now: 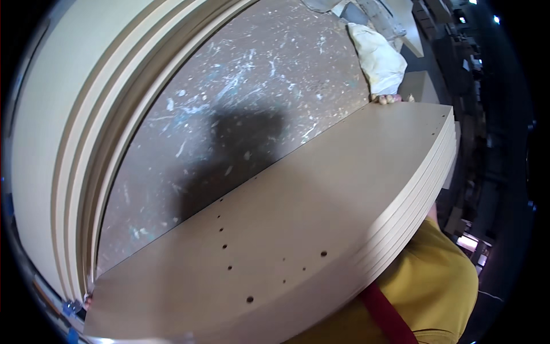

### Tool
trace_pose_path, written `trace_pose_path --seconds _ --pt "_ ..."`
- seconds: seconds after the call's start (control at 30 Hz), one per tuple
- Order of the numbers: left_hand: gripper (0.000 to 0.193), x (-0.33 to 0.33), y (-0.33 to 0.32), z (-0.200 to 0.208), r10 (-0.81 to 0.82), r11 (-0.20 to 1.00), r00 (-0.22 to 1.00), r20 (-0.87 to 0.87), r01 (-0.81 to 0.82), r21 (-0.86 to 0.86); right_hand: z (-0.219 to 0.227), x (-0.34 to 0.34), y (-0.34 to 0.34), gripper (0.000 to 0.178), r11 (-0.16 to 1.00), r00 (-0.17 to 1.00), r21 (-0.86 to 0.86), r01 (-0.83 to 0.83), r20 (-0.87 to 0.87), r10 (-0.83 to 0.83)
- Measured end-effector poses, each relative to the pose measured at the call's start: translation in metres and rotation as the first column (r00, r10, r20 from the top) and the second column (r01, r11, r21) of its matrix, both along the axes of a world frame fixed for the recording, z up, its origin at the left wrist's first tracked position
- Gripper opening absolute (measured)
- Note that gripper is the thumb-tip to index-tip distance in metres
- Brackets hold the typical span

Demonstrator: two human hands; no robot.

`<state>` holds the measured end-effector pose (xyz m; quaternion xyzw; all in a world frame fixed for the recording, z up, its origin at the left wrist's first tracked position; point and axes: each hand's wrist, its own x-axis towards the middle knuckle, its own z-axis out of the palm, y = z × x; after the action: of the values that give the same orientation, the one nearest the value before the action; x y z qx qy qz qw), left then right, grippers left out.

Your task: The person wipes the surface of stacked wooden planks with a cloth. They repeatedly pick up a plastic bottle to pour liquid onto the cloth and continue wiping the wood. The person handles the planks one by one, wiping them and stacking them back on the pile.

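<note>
Cream boards [43, 132] line the far left in layers. At lower left, the left hand [87, 300] barely shows at one end of the beige panel stack [321, 189]; its grip I cannot tell. The stack runs diagonally across the middle, drilled holes [224, 246] dotting its top, beside a brown, paint-flecked surface [275, 51]. At the stack's upper-right corner the right hand [387, 99] curls fingertips over the edge, grasping it, beside white cloth [381, 63]. Lower down show a red strap [389, 314] and yellow garment [438, 275].

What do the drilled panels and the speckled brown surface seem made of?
Drilled panels: probably engineered wood, smooth beige finish, judging by clean holes and even edges. Speckled brown surface: perhaps painted board, worn; pale spatters and scuffs leave its base uncertain.
</note>
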<state>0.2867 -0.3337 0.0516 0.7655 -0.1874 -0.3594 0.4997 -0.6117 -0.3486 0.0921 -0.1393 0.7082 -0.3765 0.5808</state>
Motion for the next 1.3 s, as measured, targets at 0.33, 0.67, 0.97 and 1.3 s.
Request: trace_pose_path --seconds 0.33,0.67,0.97,1.3 --pt "0.058 -0.03 0.035 0.025 0.041 0.999 0.998 -0.057 -0.041 0.004 -0.001 -0.015 -0.016 0.06 0.999 0.999 -0.029 -0.04 0.005 0.04" --pt "0.061 -0.087 0.079 0.059 0.081 0.996 0.985 -0.154 -0.074 0.051 -0.009 -0.023 -0.055 0.061 0.998 0.997 -0.034 -0.049 0.063 0.051" --pt "0.07 -0.132 0.138 0.127 0.117 0.987 0.944 -0.309 -0.075 0.143 0.025 0.007 -0.066 0.056 0.979 0.956 -0.122 -0.165 0.224 0.189" --pt "0.064 -0.123 0.176 0.136 0.131 0.876 0.821 -0.555 0.165 0.453 0.139 0.028 -0.141 0.054 0.747 0.771 0.25 -0.616 0.001 0.636"
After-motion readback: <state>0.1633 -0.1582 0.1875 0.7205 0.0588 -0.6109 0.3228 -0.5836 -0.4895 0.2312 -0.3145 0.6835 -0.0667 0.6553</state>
